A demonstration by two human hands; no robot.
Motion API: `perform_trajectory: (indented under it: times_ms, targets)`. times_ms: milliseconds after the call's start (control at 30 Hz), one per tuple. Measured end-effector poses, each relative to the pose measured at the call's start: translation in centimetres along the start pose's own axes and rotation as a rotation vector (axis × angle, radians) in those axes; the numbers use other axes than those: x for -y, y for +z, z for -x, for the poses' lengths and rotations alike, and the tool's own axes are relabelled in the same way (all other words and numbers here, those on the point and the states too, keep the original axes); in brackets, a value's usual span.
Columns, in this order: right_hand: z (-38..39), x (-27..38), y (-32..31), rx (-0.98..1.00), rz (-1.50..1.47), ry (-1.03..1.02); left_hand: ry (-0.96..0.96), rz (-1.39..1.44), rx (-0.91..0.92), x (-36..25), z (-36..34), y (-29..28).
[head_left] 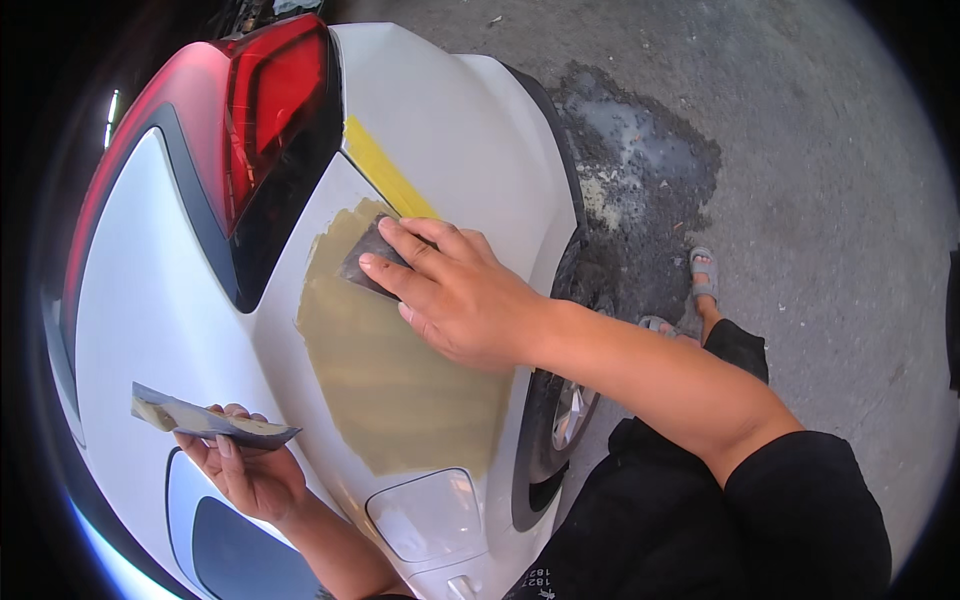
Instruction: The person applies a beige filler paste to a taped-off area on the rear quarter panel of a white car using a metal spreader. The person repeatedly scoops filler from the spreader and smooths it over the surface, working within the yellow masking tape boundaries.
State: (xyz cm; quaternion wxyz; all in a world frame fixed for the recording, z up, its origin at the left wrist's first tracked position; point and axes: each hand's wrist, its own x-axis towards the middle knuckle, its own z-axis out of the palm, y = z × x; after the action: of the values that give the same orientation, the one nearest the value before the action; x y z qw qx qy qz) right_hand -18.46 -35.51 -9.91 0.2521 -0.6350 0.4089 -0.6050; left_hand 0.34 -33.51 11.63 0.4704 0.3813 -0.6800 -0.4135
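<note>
My right hand [465, 295] is closed on a dark flat filler spreader [368, 258], with its fingers pressed out along the blade. The blade lies against the upper part of a tan patch of body filler [400, 385] on the white car's rear side panel. At lower left, my left hand [255, 475] pinches a grey filler-smeared plate [215, 420] from below, over the car's white rear. Tan paste sits on that plate. A strip of yellow masking tape [385, 170] runs along the panel seam just beyond my right hand.
A red tail light [280, 90] borders the panel at upper left. Below the filler is the fuel flap [427, 515]; the rear wheel [565, 425] stands right of it. A wet, whitish stain [640, 150] marks the grey concrete floor [830, 200]. My sandalled feet [704, 270] show beside the car.
</note>
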Motion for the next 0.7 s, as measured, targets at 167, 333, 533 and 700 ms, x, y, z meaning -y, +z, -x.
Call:
perform_trajectory:
  times_ms: [167,333,533,700]
  targets:
    - [-1.4,-1.4,0.7,-0.029,0.023,0.036,0.018,-0.07,0.063,1.9,-0.5,-1.1]
    - [0.0,-0.9,0.4,0.059,-0.018,0.122,0.041,-0.099,0.1,1.0,-1.0,-0.8]
    - [1.6,-1.4,0.4,0.096,-0.051,0.12,0.042,-0.157,0.061,1.3,-1.2,-0.4]
    - [2.8,-1.4,0.3,0.112,-0.052,0.117,0.031,-0.096,0.145,1.1,-1.3,-0.6]
